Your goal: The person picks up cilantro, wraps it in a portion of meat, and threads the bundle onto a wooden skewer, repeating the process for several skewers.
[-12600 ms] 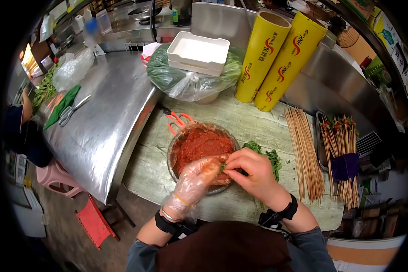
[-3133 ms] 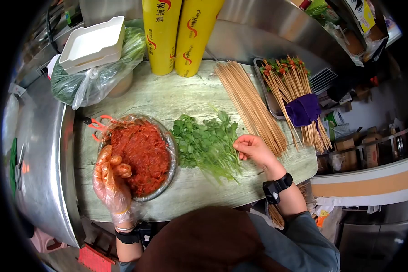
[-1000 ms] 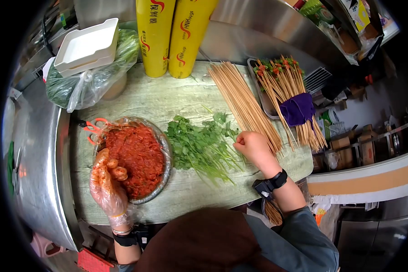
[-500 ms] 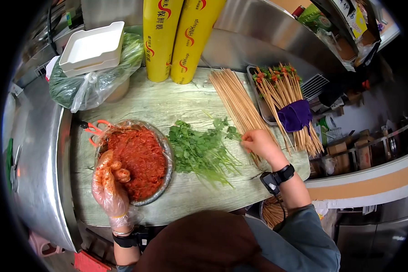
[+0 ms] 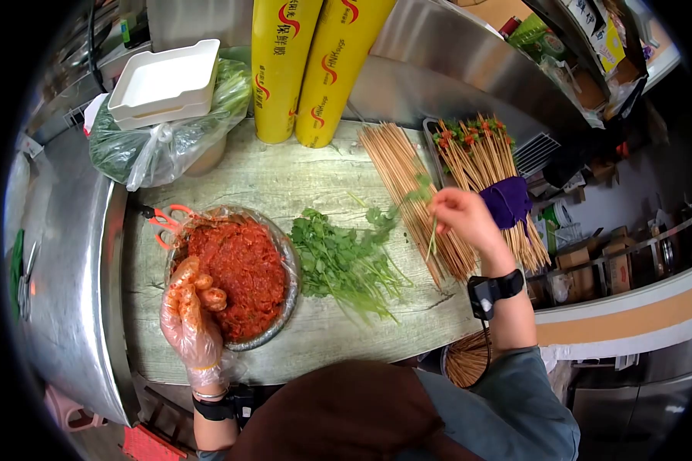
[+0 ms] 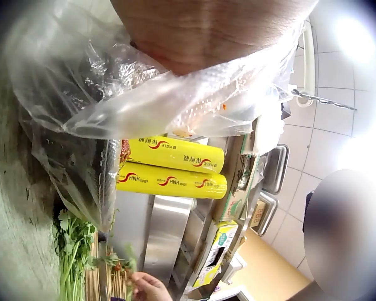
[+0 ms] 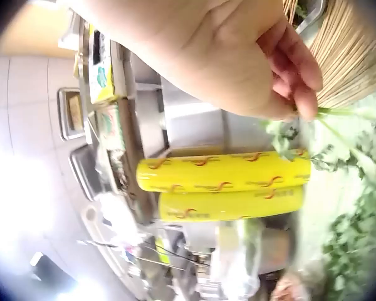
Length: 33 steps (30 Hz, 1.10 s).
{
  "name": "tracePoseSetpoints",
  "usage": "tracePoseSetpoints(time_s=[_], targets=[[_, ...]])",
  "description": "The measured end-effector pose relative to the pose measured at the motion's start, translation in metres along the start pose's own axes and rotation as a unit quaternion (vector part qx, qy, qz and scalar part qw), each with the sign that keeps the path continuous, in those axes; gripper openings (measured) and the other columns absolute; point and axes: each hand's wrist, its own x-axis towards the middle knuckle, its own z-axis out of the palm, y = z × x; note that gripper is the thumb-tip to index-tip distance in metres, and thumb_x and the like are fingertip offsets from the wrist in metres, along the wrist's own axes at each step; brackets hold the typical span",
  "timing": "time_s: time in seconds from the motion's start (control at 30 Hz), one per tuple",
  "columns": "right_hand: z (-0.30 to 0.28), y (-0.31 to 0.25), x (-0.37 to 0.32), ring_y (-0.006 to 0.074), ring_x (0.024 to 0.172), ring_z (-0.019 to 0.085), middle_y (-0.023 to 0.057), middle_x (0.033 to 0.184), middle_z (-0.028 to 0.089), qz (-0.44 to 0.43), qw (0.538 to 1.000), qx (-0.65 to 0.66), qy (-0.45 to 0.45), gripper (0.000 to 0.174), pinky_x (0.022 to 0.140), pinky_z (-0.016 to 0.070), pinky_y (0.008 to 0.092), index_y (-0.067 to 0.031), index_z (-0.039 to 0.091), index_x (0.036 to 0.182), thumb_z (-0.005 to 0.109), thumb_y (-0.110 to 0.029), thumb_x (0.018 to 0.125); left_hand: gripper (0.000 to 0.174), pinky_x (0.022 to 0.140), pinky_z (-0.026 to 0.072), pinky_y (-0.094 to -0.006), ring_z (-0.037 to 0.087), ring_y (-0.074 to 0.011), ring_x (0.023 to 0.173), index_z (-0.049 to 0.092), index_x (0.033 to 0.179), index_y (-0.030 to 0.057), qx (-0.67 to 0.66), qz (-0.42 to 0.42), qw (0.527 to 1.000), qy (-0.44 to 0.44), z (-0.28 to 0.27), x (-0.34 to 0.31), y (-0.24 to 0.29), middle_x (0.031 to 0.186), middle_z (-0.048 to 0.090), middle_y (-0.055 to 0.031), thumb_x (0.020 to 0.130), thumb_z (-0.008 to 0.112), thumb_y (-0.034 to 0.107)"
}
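My right hand (image 5: 469, 219) pinches a sprig of cilantro (image 5: 421, 190) by its stem between thumb and fingertips, raised over the bare bamboo skewers (image 5: 396, 165). Leaves of this sprig hang from the fingertips in the right wrist view. Left of it lies a loose cilantro pile (image 5: 327, 257) with stems toward the near side. My left hand (image 5: 192, 323), in a clear plastic glove smeared red, rests loosely curled at the left rim of a plastic-lined bowl (image 5: 291, 273). Red chopped filling (image 5: 242, 269) fills the bowl. Nothing shows in the left fingers.
Orange-handled scissors (image 5: 164, 219) lie behind the bowl. Skewers with red and green tips and a purple cloth (image 5: 506, 201) rest on a tray at right. Two yellow cling film rolls (image 5: 284, 77) stand at the back, beside a white tray (image 5: 165, 81) on bagged greens.
My right hand has lifted a sprig out of the cilantro pile and moved right and away from me, over the skewers. The left hand stays at the bowl. Earlier, both hands met above the bowl.
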Motion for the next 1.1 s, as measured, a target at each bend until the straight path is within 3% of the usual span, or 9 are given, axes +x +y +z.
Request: tracePoseSetpoints(time_s=[0.07,0.2,0.43,0.63,0.73,0.83,1.0,1.1], targets=[[-0.006,-0.012,0.000,0.0076,0.061,0.061,0.0028,0.074,0.065,-0.011,0.994,0.108,0.003,0.015,0.055,0.0478,0.0193,0.0019,0.059,0.102,0.058,-0.004,0.088,0.030,0.060,0.0466,-0.0227,0.058,-0.0123,0.068,0.055,0.118,-0.0062,0.002,0.003,1.000,-0.002,0.000,0.000,0.001,0.090,0.062,-0.0097,0.095,0.051,0.012],[0.018,0.027,0.010,0.0067,0.060,0.059,0.0033,0.075,0.065,0.076,0.991,-0.024,-0.108,0.014,0.054,0.0475,0.0193,0.0030,0.062,0.100,0.057,-0.005,0.089,0.029,0.060,0.0469,-0.0228,0.058,-0.0123,0.068,0.055,0.118,-0.0064,0.004,0.000,1.000,0.001,0.000,-0.001,0.001,0.090,0.063,-0.0098,0.094,0.051,0.011],[0.042,0.028,0.014,0.0072,0.063,0.058,0.0031,0.077,0.064,0.058,0.994,0.006,-0.095,0.017,0.057,0.0472,0.0202,0.0018,0.066,0.101,0.056,-0.004,0.088,0.029,0.061,0.0479,-0.0231,0.059,-0.0124,0.068,0.055,0.118,-0.0071,0.001,0.005,1.000,-0.016,0.000,0.001,0.001,0.090,0.064,-0.0100,0.094,0.050,0.010],[0.039,-0.007,0.007,0.0108,0.072,0.060,0.0059,0.080,0.063,-0.051,0.992,-0.016,-0.112,0.015,0.065,0.0488,0.0246,0.0025,0.068,0.096,0.058,-0.004,0.086,0.029,0.060,0.0477,-0.0232,0.058,-0.0123,0.068,0.055,0.117,-0.0072,0.009,-0.002,1.000,-0.006,0.001,0.000,0.001,0.089,0.063,-0.0100,0.094,0.050,0.010],[0.039,-0.031,-0.001,0.0094,0.071,0.060,0.0056,0.086,0.062,-0.129,0.981,-0.039,-0.137,0.013,0.064,0.0476,0.0223,0.0016,0.067,0.097,0.060,-0.001,0.086,0.029,0.061,0.0476,-0.0233,0.058,-0.0125,0.068,0.056,0.117,-0.0066,0.010,-0.007,1.000,-0.014,0.002,-0.001,0.002,0.089,0.063,-0.0095,0.094,0.052,0.012],[0.041,-0.054,-0.012,0.0103,0.074,0.061,0.0066,0.086,0.063,-0.194,0.967,-0.117,-0.118,0.014,0.065,0.0481,0.0234,0.0030,0.065,0.097,0.063,-0.002,0.084,0.029,0.060,0.0481,-0.0238,0.058,-0.0131,0.068,0.056,0.116,-0.0061,0.015,-0.004,1.000,-0.023,0.001,-0.001,0.002,0.089,0.063,-0.0094,0.094,0.053,0.013],[0.043,-0.087,-0.028,0.0161,0.070,0.062,0.0094,0.079,0.064,-0.241,0.956,-0.131,-0.101,0.017,0.064,0.0487,0.0271,0.0003,0.065,0.096,0.068,-0.006,0.081,0.028,0.058,0.0480,-0.0240,0.058,-0.0128,0.066,0.057,0.113,-0.0053,0.030,-0.013,0.999,-0.022,0.005,0.000,0.003,0.087,0.063,-0.0086,0.094,0.055,0.014],[0.042,-0.091,-0.025,0.0193,0.069,0.061,0.0091,0.078,0.063,-0.316,0.925,-0.182,-0.110,0.013,0.063,0.0482,0.0293,-0.0002,0.065,0.091,0.068,-0.005,0.079,0.027,0.059,0.0490,-0.0243,0.058,-0.0123,0.067,0.058,0.112,-0.0053,0.064,-0.005,0.998,-0.026,0.007,-0.001,0.007,0.087,0.063,-0.0081,0.093,0.056,0.014]])
